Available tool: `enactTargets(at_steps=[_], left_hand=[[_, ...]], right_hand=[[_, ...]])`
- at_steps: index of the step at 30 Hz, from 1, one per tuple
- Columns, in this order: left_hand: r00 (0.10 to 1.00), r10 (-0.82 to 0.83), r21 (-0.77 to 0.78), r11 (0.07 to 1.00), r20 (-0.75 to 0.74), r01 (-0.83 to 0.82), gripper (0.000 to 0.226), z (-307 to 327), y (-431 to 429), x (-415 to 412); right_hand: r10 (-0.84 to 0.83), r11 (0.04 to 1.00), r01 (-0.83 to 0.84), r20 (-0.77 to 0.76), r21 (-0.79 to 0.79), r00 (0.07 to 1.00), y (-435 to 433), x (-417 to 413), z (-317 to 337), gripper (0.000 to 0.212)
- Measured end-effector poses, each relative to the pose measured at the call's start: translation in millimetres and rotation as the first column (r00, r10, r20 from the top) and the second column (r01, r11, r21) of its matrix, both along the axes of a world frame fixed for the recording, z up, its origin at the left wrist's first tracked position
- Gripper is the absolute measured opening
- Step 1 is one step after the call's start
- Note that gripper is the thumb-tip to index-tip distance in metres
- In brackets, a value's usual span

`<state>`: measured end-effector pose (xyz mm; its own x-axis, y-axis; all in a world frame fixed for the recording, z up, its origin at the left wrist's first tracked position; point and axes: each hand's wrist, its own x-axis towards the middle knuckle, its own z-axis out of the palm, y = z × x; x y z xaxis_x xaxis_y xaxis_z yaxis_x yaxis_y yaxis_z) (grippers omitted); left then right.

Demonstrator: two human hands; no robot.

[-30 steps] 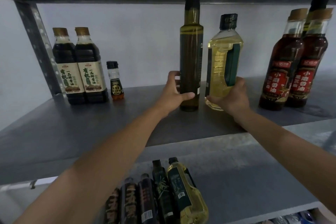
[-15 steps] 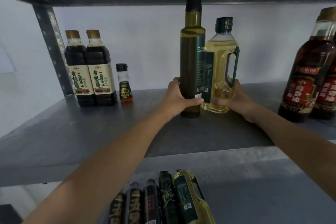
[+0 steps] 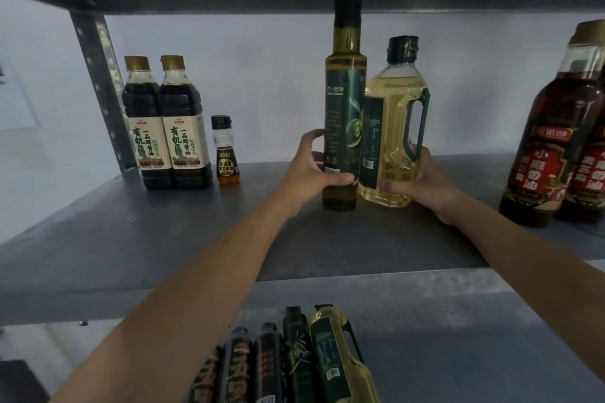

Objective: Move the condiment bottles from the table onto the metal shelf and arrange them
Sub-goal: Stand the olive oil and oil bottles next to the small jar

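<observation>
On the grey shelf [image 3: 163,239] by a white wall, clamps left hand [image 3: 311,173] low round the tall bottle [image 3: 345,101] and right hand [image 3: 422,180] round the jug [image 3: 393,114], both upright, touching, mid-shelf; risks toppling the narrow tall one through a careless release or nudge.

Bare forearms [image 3: 212,288] — left hand [image 3: 311,170], right hand [image 3: 422,180]

Bare grey metal shelf [image 3: 268,232] is left between the tiny amber sauce bottle [image 3: 226,154] and the tall dark-green oil bottle [image 3: 344,101].
</observation>
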<state>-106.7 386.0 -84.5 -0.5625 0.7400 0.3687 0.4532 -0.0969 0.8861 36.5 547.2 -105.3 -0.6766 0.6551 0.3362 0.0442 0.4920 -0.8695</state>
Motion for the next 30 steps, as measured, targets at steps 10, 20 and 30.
enactTargets(at_steps=[10, 20, 30], left_hand=[[0.983, 0.116, 0.013, 0.993, -0.143, -0.116, 0.085, -4.9, 8.0, 5.8], [0.973, 0.11, -0.042, 0.992, -0.204, -0.121, 0.085, -13.9, 6.4, 1.4], [0.938, 0.238, -0.071, 0.962, -0.252, -0.263, 0.069, -13.5, 7.7, -18.0]], right_hand=[[-0.002, 1.0, 0.002, 0.006, -0.015, 1.0, 0.7, -0.7, 0.3, 0.096], [-0.268, 0.957, 0.25, 0.124, 0.145, 0.955, -8.9, -2.8, 0.7, 0.103], [0.004, 0.985, 0.009, 0.079, -0.17, 0.997, 12.4, -2.6, 10.0, 0.074]])
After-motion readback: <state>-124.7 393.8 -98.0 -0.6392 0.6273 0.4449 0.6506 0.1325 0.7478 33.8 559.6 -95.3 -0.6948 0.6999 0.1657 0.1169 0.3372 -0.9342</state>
